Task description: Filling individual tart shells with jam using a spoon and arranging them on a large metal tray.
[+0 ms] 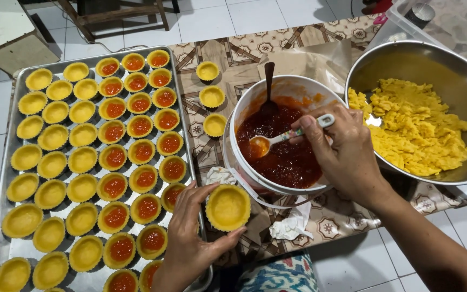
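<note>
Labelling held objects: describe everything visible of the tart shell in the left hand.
The tart shell is a small round pastry cup, yellow, with a crimped, fluted rim and a shallow hollow that holds no filling. It looks like soft raw dough. It faces up, slightly tilted, held over the patterned mat just right of the baking tray's edge. The left hand grips it, with fingers on the upper left rim and the thumb under the lower rim.

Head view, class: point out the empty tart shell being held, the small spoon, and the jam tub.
Empty tart shell (228, 206), head view, its hollow centre.
Small spoon (259, 144), head view, its bowl.
Jam tub (242, 112), head view, white rim.
</note>
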